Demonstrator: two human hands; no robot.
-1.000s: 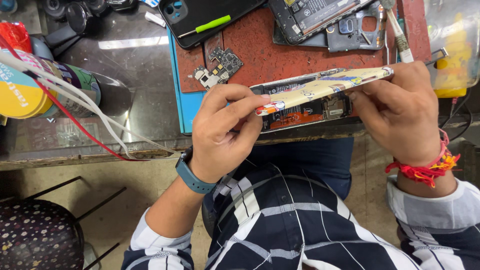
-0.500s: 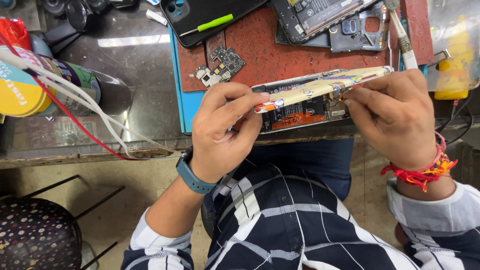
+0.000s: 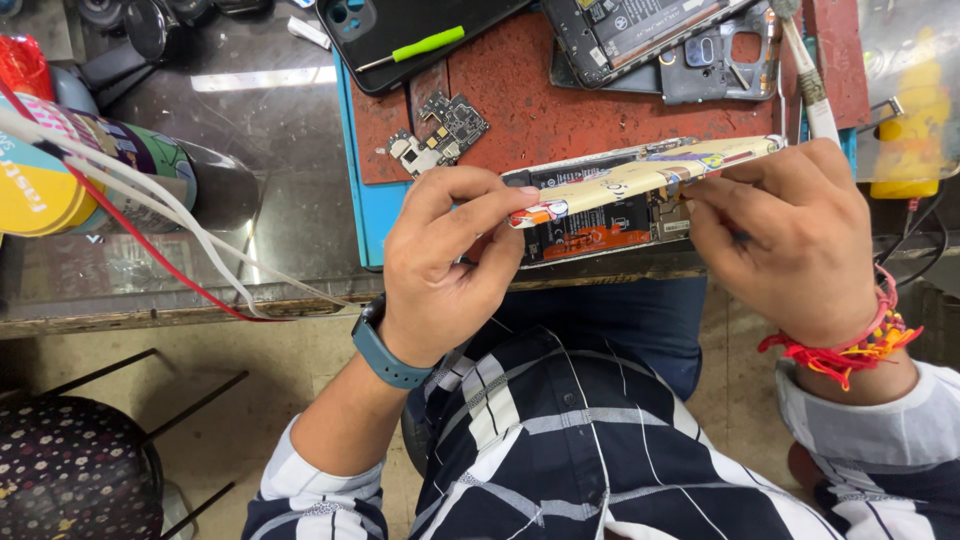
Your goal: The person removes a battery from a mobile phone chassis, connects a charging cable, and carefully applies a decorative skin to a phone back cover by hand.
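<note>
Hands meet over the near edge of a cluttered repair bench, seen from the head camera looking straight down. The left hand (image 3: pixel 440 265), with a blue band on its wrist, curls its fingers together and pinches the left end of an opened phone (image 3: pixel 610 205) between thumb and forefinger. The right hand (image 3: pixel 790 235), wearing red and yellow thread at the wrist, has its fingers bunched close and pressed on the phone's right end, fingertips down among the exposed innards; whether they grip something small there I cannot tell. The phone sits tilted at the front edge of a rust-red work mat (image 3: pixel 560 110), its patterned cream back cover (image 3: pixel 650 172) lifted along the top edge, with the battery and orange parts showing beneath.

Farther back on the mat lies a small circuit board (image 3: pixel 440 132), just left of the phone and apart from it. Beyond that rests a dark phone (image 3: pixel 420 30) with a green-handled tool (image 3: pixel 425 45) lying on it, and another opened handset (image 3: pixel 650 30) to the right. White and red cables (image 3: pixel 180 240) trail across the glass-topped bench at left, past a colourful can (image 3: pixel 70 170). A dotted stool (image 3: pixel 70 470) stands on the floor below.
</note>
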